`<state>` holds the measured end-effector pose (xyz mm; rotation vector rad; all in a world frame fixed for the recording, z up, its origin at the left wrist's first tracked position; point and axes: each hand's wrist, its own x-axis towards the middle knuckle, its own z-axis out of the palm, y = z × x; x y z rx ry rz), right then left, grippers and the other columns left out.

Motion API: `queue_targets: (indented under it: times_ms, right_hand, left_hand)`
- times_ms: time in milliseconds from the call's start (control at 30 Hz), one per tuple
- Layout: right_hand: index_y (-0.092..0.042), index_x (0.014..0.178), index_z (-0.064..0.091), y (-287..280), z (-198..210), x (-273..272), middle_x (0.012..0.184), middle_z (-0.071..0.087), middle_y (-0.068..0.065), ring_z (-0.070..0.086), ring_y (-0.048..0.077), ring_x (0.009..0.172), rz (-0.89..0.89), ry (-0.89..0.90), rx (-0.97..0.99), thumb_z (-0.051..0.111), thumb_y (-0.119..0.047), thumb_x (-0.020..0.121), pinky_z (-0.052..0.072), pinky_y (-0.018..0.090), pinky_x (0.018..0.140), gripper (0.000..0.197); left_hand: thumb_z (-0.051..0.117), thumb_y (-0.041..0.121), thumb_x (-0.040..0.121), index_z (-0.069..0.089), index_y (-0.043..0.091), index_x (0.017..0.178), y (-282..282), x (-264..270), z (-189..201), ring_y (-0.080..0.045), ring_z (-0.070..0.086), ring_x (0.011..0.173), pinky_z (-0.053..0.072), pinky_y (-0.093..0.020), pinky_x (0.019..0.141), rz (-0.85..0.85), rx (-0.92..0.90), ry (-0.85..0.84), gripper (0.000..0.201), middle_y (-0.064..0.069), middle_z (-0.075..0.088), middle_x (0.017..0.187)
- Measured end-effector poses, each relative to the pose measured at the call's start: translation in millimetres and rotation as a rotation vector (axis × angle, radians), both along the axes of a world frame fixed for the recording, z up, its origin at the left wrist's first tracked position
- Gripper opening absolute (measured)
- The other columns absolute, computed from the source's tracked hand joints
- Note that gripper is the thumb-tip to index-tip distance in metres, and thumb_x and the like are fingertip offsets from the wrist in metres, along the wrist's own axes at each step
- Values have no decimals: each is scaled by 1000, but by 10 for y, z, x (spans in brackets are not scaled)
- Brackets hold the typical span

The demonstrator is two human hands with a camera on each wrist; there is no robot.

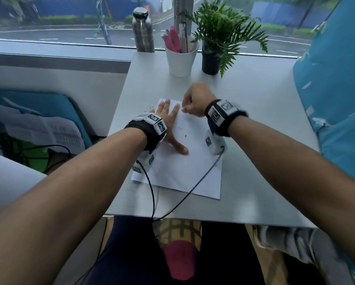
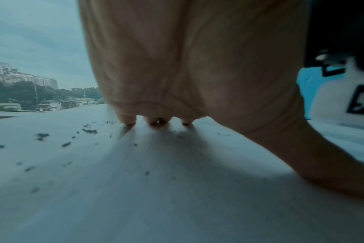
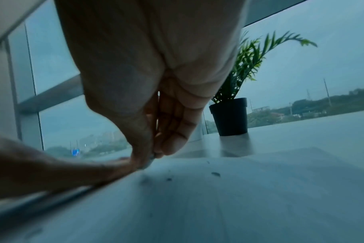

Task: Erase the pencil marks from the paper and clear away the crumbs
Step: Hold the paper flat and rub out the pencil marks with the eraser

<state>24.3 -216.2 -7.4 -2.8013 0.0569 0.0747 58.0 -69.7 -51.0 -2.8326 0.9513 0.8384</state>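
A white sheet of paper (image 1: 185, 167) lies on the grey table (image 1: 254, 140). My left hand (image 1: 168, 120) lies flat on the sheet's far left part, fingers spread and pressing it down. My right hand (image 1: 193, 101) is curled at the sheet's far edge and pinches a small pale eraser (image 3: 146, 163) whose tip touches the paper beside my left index finger. Dark eraser crumbs (image 2: 66, 139) are scattered on the table left of my left fingers (image 2: 127, 120), and a few crumbs (image 1: 182, 130) lie on the paper's middle. No pencil marks are plainly visible.
At the table's far edge stand a steel bottle (image 1: 142, 31), a white cup (image 1: 180, 60) of pens and a black potted fern (image 1: 211, 60). Wrist-camera cables (image 1: 172, 202) trail over the paper's near part and the table's front edge. A blue cushion (image 1: 337, 89) is at the right.
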Motion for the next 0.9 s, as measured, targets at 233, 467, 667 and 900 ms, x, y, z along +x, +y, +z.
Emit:
queue_targets:
  times_ms: [233, 467, 667, 900]
  right_hand:
    - [-13, 78, 80, 68, -153, -351, 74, 74, 2, 66, 15, 66, 21, 24, 43, 72, -10, 73, 56, 26, 68, 10]
    - [-11, 82, 79, 4, -36, -34, 82, 76, 4, 69, 17, 78, -4, 47, -11, 78, -17, 74, 55, 26, 75, 10]
    - [-11, 78, 79, 34, -132, -12, 78, 75, 6, 69, 20, 73, 5, 32, -5, 73, -13, 74, 53, 24, 67, 7]
    - [-16, 80, 79, 44, -57, -416, 76, 72, -2, 60, 9, 69, 139, 123, -10, 79, -18, 73, 48, 21, 67, 7]
  left_hand:
    - [61, 97, 11, -27, 28, 151, -4, 13, -11, -26, -29, 146, -4, -55, 120, -1, 25, -10, 179, -7, -32, 159]
    - [64, 95, 16, -25, 28, 152, 10, -2, 2, -24, -28, 147, -9, -57, 118, 11, 4, -16, 176, -5, -31, 160]
    - [63, 96, 15, -25, 28, 152, 3, -14, -6, -24, -28, 147, -9, -56, 118, 0, 5, -18, 176, -5, -30, 160]
    - [62, 96, 16, -27, 29, 151, 3, -18, 25, -24, -28, 147, -8, -57, 119, -7, 28, -14, 175, -4, -33, 159]
